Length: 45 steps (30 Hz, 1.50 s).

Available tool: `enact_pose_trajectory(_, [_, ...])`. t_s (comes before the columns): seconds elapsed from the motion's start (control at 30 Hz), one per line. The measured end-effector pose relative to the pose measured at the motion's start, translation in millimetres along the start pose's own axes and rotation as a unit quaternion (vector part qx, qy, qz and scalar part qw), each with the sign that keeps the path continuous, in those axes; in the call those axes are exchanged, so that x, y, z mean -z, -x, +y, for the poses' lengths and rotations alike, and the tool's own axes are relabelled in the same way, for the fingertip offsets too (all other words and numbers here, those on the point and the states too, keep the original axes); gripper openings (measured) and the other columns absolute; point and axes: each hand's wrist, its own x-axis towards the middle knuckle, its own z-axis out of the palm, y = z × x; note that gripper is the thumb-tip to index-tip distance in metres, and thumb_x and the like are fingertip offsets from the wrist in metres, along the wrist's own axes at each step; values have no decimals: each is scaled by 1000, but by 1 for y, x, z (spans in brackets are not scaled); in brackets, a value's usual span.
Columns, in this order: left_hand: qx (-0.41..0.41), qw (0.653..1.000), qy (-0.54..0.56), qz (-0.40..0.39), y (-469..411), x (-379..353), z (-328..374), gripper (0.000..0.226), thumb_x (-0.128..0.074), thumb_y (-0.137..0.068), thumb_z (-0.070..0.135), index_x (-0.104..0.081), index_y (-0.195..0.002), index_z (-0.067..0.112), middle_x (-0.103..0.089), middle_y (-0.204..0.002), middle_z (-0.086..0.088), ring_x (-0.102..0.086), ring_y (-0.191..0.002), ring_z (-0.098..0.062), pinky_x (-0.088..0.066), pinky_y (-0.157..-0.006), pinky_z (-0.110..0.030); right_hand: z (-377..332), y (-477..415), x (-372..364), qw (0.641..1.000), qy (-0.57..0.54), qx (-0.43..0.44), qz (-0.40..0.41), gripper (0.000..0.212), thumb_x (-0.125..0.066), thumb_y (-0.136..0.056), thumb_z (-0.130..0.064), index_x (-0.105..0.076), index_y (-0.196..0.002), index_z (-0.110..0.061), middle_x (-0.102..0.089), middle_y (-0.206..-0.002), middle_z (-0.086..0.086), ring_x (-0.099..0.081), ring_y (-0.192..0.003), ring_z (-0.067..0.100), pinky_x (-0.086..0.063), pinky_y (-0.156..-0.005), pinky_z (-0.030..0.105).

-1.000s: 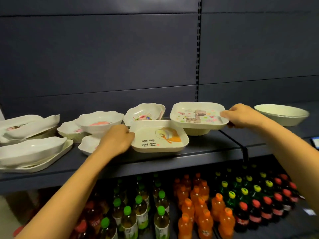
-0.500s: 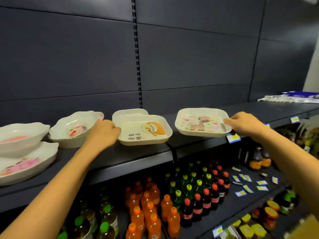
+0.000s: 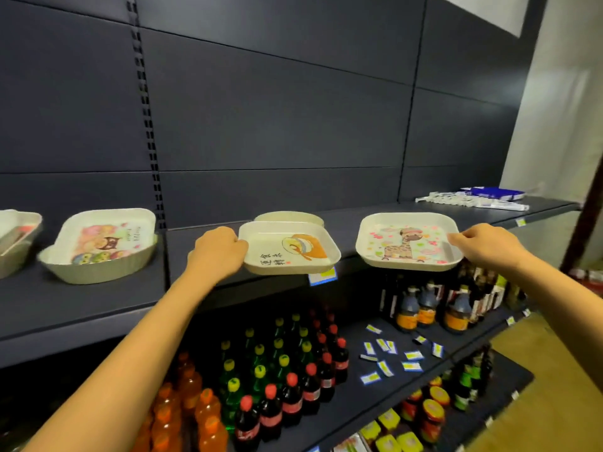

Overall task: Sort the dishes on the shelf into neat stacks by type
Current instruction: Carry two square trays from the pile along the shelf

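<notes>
My left hand (image 3: 219, 252) grips the left rim of a square cream plate with an orange hat picture (image 3: 290, 249), held over the front edge of the dark shelf (image 3: 98, 298). My right hand (image 3: 483, 244) pinches the right rim of a square giraffe plate (image 3: 408, 244), held level above the shelf edge. Behind the hat plate a round cream dish (image 3: 288, 217) lies on the shelf. To the left, an owl-print square plate (image 3: 111, 239) rests tilted in a cream bowl (image 3: 98, 272). At the far left edge another dish (image 3: 16, 239) is partly cut off.
White and blue packages (image 3: 476, 197) lie on the shelf at the far right. Below, a lower shelf carries orange, green and red-capped bottles (image 3: 277, 380), dark sauce bottles (image 3: 434, 305), loose price tags (image 3: 388, 357) and jars (image 3: 424, 415).
Both hands have carried their plates to the right along the shelf as the view swung right. The dishes at the left have slid toward the frame's edge, and the owl plate came into view.
</notes>
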Motion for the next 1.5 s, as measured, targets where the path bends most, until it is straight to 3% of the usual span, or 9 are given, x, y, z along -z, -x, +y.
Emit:
enact_pose_trajectory(0.27, [-22,999,5,-25,-28,-64,96,34,-40,-90,12,-41,-56,6,-44,-63,-7,-44,-77,-28,-36,-70,-34,75,-46,27,999,-34,-39,-2,43,-42,-98,-29,-62,-120,3,-63,-120,23,-52,-91,31,-43,-80,38])
enact_pose_trajectory(0.37, [-41,998,3,-45,-48,-87,124,28,-40,-92,13,-49,-68,2,-52,-80,-15,-47,-77,-29,-39,-72,-36,91,-70,31,998,-56,-38,-5,42,-42,-97,-26,-64,-114,6,-64,-109,24,-52,-89,32,-40,-76,35])
enact_pose_trajectory(0.53, [-34,998,0,-47,-86,-126,154,31,-42,-89,12,-42,-58,9,-45,-61,-7,-47,-76,-30,-37,-69,-32,97,-112,26,996,-77,-30,-16,43,-42,-98,-29,-62,-114,5,-62,-106,20,-57,-100,34,-46,-92,44])
enact_pose_trajectory(0.67, [-23,998,3,-51,-126,-166,180,14,-42,-89,10,-51,-83,1,-58,-91,-20,-51,-83,-32,-41,-73,-35,105,-159,4,995,-94,-6,-22,43,-41,-97,-28,-68,-102,5,-67,-96,19,-62,-97,35,-47,-83,39])
enact_pose_trajectory(0.77, [3,998,-6,-57,-149,-188,192,29,-40,-90,10,-58,-108,-3,-61,-117,-24,-58,-105,-38,-46,-88,-40,104,-195,-8,995,-96,3,-31,44,-40,-97,-29,-69,-102,4,-68,-101,21,-62,-100,37,-48,-86,40])
enact_pose_trajectory(0.87, [30,997,-34,-59,-162,-206,196,35,-38,-91,11,-55,-119,-2,-58,-126,-21,-55,-115,-37,-45,-94,-41,98,-229,-23,994,-100,22,-48,44,-39,-98,-27,-68,-106,7,-67,-109,23,-61,-101,37,-46,-85,39])
enact_pose_trajectory(1.13, [97,992,-66,-40,-183,-228,193,34,-38,-92,11,-56,-118,2,-60,-124,-17,-57,-113,-34,-47,-91,-38,70,-290,-75,987,-83,86,-110,37,-38,-97,-28,-62,-80,-6,-62,-85,15,-52,-77,28,-35,-59,30])
enact_pose_trajectory(1.37, [102,987,-126,-4,-187,-228,191,33,-34,-97,21,-57,-113,2,-61,-122,-18,-56,-114,-36,-45,-89,-39,44,-324,-112,975,-85,137,-152,44,-37,-95,-30,-41,-55,-14,-48,-61,3,-47,-73,27,-31,-55,29])
enact_pose_trajectory(1.5, [42,985,-157,62,-179,-214,202,25,-37,-97,20,-51,-109,3,-64,-114,-21,-58,-104,-41,-46,-81,-42,23,-336,-123,963,-62,185,-185,42,-35,-97,-33,-41,-57,-18,-54,-78,7,-48,-81,28,-37,-65,30])
